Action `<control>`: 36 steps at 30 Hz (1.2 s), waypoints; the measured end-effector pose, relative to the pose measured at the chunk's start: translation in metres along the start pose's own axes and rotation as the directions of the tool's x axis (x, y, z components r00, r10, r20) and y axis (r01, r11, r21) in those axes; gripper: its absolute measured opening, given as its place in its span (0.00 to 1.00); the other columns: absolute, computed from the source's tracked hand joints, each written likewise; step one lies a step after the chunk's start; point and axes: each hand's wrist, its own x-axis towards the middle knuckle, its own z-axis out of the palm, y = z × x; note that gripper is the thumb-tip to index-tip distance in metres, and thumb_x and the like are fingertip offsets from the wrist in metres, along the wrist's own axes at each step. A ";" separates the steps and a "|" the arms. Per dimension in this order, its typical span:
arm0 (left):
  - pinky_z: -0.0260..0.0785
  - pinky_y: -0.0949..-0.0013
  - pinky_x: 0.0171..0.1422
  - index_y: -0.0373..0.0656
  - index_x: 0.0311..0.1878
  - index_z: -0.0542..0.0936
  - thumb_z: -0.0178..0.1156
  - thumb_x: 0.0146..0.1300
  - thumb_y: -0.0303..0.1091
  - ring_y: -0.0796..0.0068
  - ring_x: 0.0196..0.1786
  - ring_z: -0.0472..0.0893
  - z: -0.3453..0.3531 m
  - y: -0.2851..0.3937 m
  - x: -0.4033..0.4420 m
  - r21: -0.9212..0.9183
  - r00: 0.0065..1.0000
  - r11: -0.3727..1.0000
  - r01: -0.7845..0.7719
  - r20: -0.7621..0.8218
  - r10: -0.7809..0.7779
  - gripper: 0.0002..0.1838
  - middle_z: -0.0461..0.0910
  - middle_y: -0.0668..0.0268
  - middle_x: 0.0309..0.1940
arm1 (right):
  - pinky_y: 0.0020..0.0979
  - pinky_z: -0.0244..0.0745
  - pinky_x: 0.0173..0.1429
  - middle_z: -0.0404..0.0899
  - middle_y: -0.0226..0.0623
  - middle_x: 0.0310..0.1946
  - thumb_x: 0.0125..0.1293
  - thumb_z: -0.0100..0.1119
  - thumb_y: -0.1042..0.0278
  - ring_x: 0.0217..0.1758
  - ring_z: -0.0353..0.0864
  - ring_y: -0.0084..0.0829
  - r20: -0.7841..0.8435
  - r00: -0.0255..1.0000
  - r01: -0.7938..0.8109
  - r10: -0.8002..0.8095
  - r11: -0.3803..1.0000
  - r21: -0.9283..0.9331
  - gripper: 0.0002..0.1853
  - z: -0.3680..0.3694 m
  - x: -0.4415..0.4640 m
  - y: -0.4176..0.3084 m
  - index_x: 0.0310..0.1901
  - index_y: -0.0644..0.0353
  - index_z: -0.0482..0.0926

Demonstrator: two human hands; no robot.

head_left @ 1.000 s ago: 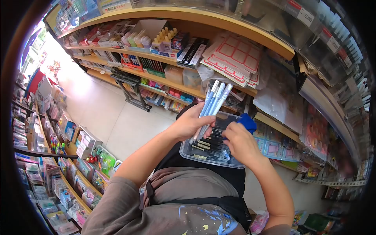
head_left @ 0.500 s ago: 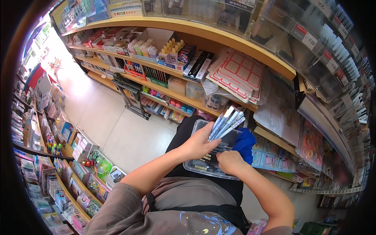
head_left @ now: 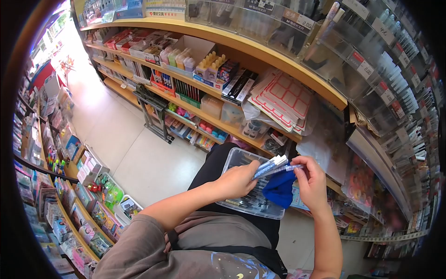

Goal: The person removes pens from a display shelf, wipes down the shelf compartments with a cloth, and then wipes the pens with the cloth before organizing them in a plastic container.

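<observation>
My left hand point(head_left: 238, 180) is closed around a bundle of blue-and-white pens point(head_left: 269, 166), their ends pointing to the right. At the right end of the bundle, the thumb and fingers of my right hand point(head_left: 312, 182) pinch one pen point(head_left: 291, 168). A blue cloth point(head_left: 280, 189) hangs just below the pens, beside my right hand; whether that hand also grips it I cannot tell. Under both hands, a clear plastic box point(head_left: 275, 214) rests on my lap with dark pens point(head_left: 253, 201) lying inside.
Wooden shelves point(head_left: 204, 80) of stationery run across the front, with red-and-white label sheets point(head_left: 283, 100) stacked on one. Clear pen bins point(head_left: 371, 69) with price tags rise at the right. More goods racks point(head_left: 74, 200) stand at the left, beside the tiled floor point(head_left: 111, 130).
My right hand has risen from the box to the end of the pen bundle and now pinches a pen. The blue cloth has shifted left over the box. The left-hand bundle is lower.
</observation>
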 end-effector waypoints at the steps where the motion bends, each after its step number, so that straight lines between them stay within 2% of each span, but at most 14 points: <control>1: 0.66 0.51 0.38 0.38 0.42 0.62 0.53 0.60 0.32 0.43 0.35 0.76 0.000 0.001 -0.001 0.027 1.000 1.000 -0.007 0.023 0.006 0.13 0.76 0.46 0.29 | 0.24 0.68 0.36 0.76 0.37 0.31 0.57 0.51 0.82 0.29 0.73 0.27 -0.007 0.998 0.063 -0.063 0.997 -0.049 0.08 -0.002 0.003 -0.001 0.38 0.64 0.75; 4: 0.66 0.49 0.39 0.38 0.41 0.62 0.54 0.59 0.32 0.42 0.36 0.76 0.002 0.000 -0.003 0.074 0.998 0.996 -0.056 0.040 0.053 0.13 0.76 0.46 0.30 | 0.23 0.68 0.40 0.77 0.34 0.33 0.56 0.53 0.82 0.34 0.73 0.25 0.018 0.998 0.068 -0.068 0.998 -0.012 0.06 0.002 0.007 0.002 0.35 0.65 0.76; 7: 0.66 0.49 0.38 0.38 0.41 0.62 0.54 0.58 0.31 0.42 0.36 0.76 0.004 -0.003 -0.004 0.099 0.995 0.991 -0.094 0.044 0.090 0.14 0.76 0.46 0.31 | 0.26 0.68 0.41 0.78 0.36 0.32 0.54 0.55 0.82 0.35 0.74 0.30 0.070 0.987 0.151 -0.145 0.983 -0.100 0.05 0.007 0.008 0.009 0.33 0.65 0.77; 11: 0.67 0.49 0.36 0.37 0.41 0.61 0.55 0.57 0.30 0.43 0.35 0.76 0.005 -0.004 -0.003 0.120 0.992 0.985 -0.122 0.045 0.117 0.14 0.76 0.46 0.31 | 0.30 0.69 0.40 0.78 0.37 0.29 0.52 0.58 0.80 0.36 0.73 0.34 0.050 0.991 0.131 -0.127 0.986 -0.102 0.05 0.011 0.009 0.012 0.32 0.63 0.78; 18: 0.68 0.50 0.36 0.36 0.39 0.61 0.55 0.57 0.30 0.44 0.33 0.77 0.006 -0.001 -0.001 0.149 0.989 0.979 -0.137 0.076 0.127 0.14 0.76 0.47 0.28 | 0.27 0.68 0.40 0.75 0.35 0.29 0.51 0.61 0.78 0.34 0.72 0.29 0.122 0.992 0.029 -0.018 0.996 -0.083 0.07 0.017 0.006 0.014 0.34 0.61 0.80; 21: 0.68 0.51 0.33 0.33 0.36 0.62 0.52 0.54 0.25 0.45 0.31 0.77 0.006 0.000 -0.002 0.168 0.988 0.975 -0.148 0.079 0.136 0.10 0.76 0.47 0.25 | 0.26 0.69 0.40 0.74 0.34 0.30 0.51 0.62 0.77 0.35 0.72 0.27 0.148 0.988 -0.028 0.033 0.999 -0.036 0.08 0.019 0.006 0.019 0.35 0.61 0.80; 24: 0.68 0.51 0.35 0.34 0.38 0.62 0.55 0.57 0.29 0.44 0.33 0.77 0.006 -0.001 -0.001 0.188 0.987 0.978 -0.088 0.147 0.060 0.13 0.76 0.46 0.27 | 0.26 0.69 0.41 0.74 0.34 0.30 0.50 0.62 0.77 0.35 0.73 0.27 0.152 0.986 -0.079 0.070 0.995 0.053 0.09 0.022 0.004 0.030 0.35 0.61 0.80; 26: 0.68 0.50 0.35 0.34 0.38 0.62 0.55 0.57 0.30 0.44 0.32 0.77 0.007 -0.002 0.000 0.179 0.985 0.979 -0.100 0.154 0.072 0.13 0.76 0.46 0.26 | 0.26 0.70 0.41 0.74 0.34 0.30 0.49 0.63 0.77 0.35 0.73 0.26 0.150 0.984 -0.109 0.097 0.991 0.074 0.09 0.024 0.002 0.034 0.36 0.61 0.80; 29: 0.68 0.50 0.35 0.34 0.38 0.62 0.55 0.57 0.30 0.43 0.31 0.77 0.009 -0.002 0.000 0.172 0.983 0.979 -0.107 0.166 0.079 0.13 0.76 0.46 0.25 | 0.24 0.70 0.45 0.72 0.34 0.34 0.50 0.61 0.80 0.36 0.76 0.25 0.168 0.978 -0.133 0.121 0.989 0.059 0.08 0.025 -0.002 0.038 0.35 0.63 0.79; 36: 0.69 0.51 0.33 0.31 0.37 0.63 0.52 0.55 0.26 0.44 0.29 0.77 0.008 -0.002 -0.007 0.189 0.980 0.973 -0.129 0.175 0.096 0.11 0.76 0.45 0.23 | 0.24 0.70 0.43 0.73 0.33 0.31 0.50 0.63 0.78 0.36 0.76 0.25 0.155 0.980 -0.127 0.121 0.992 0.023 0.09 0.032 -0.008 0.041 0.35 0.62 0.80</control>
